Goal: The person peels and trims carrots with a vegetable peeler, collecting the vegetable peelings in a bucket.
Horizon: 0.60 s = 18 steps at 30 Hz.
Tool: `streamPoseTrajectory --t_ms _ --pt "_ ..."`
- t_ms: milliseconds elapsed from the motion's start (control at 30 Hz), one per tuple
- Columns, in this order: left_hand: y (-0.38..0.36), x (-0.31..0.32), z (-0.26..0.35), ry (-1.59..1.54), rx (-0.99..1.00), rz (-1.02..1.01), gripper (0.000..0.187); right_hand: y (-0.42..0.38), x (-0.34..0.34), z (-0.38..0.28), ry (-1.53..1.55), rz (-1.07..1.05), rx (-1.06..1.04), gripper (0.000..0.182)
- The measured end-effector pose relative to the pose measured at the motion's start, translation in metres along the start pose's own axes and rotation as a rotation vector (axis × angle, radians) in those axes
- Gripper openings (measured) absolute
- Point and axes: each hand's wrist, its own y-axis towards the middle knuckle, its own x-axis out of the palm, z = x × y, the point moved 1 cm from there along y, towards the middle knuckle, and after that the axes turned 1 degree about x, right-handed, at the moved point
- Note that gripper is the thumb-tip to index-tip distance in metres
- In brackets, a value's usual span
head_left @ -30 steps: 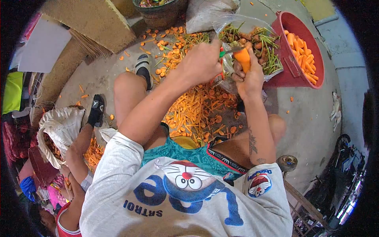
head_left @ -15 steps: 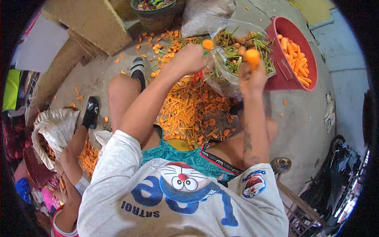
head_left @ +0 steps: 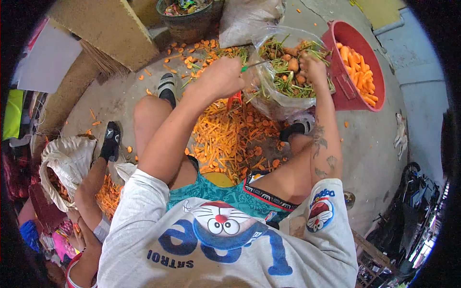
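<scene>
My left hand (head_left: 222, 79) is closed round the green handle of a knife (head_left: 255, 65), its blade reaching toward a clear plastic bag (head_left: 259, 48). A red object (head_left: 234, 100) shows just below this fist. The bag holds unpeeled carrots (head_left: 293, 65) with cut green stems (head_left: 288, 87). At its right side my right hand (head_left: 314, 70) reaches in, fingers curled down among the stems; what they grip is hidden. Between my legs lies a heap of orange carrot peelings (head_left: 218, 137).
A red bucket (head_left: 332, 72) of peeled carrots (head_left: 357, 72) lies tilted right of the bag. Behind are a white sack (head_left: 249, 21) and a dark bin (head_left: 189, 24). Another person's hand (head_left: 79, 235) is at lower left, near an open sack (head_left: 67, 156). A motorcycle (head_left: 413, 211) stands at right.
My right hand has moved forward into the bag, and the bright orange carrot it held is no longer in view there. My left hand has shifted slightly left with the knife.
</scene>
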Motion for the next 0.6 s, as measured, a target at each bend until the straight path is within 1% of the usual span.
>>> streamPoseTrajectory --t_ms 67,100,133,200,233,267,333,367,400,467,500,533,600 --pt "-0.001 -0.002 -0.005 -0.003 0.005 0.011 0.025 0.052 0.009 0.05 -0.382 0.029 -0.024 0.073" --pt "0.0 -0.003 -0.008 -0.01 0.024 0.016 0.026 0.065 0.017 0.07 -0.4 0.036 -0.012 0.081" --pt "0.0 -0.004 -0.008 -0.006 0.025 0.016 0.026 0.059 0.025 0.071 -0.399 0.117 0.021 0.083" --pt "0.0 -0.003 -0.011 0.01 0.004 0.056 0.026 0.062 0.037 0.065 -0.618 0.153 0.093 0.082" --pt "0.0 -0.004 -0.013 0.013 0.004 0.058 0.026 0.047 0.043 0.054 -0.613 0.218 0.105 0.085" --pt "0.0 -0.005 -0.015 0.005 0.004 0.052 0.026 0.038 0.044 0.051 -0.61 0.218 0.102 0.085" --pt "-0.001 -0.007 -0.018 0.001 0.005 0.047 0.026 0.031 0.044 0.05 -0.583 0.366 0.08 0.073" --pt "-0.002 -0.009 -0.019 0.004 -0.003 0.05 0.025 0.037 0.042 0.05 -0.551 0.421 0.106 0.067" --pt "-0.003 -0.009 -0.021 0.003 -0.014 0.052 0.025 0.041 0.039 0.051 -0.553 0.42 0.103 0.067" --pt "-0.006 -0.018 -0.017 0.003 -0.027 0.054 0.025 0.053 0.028 0.06 -0.353 0.353 0.085 0.07" --pt "-0.007 -0.021 -0.015 0.005 -0.036 0.051 0.025 0.061 0.026 0.067 -0.147 0.302 0.027 0.059" --pt "-0.008 -0.022 -0.014 0.002 -0.035 0.055 0.025 0.051 0.025 0.054 -0.15 0.304 0.023 0.059" --pt "-0.007 -0.023 -0.013 0.015 -0.02 0.056 0.025 0.004 0.028 0.001 0.774 0.112 -0.169 0.044"
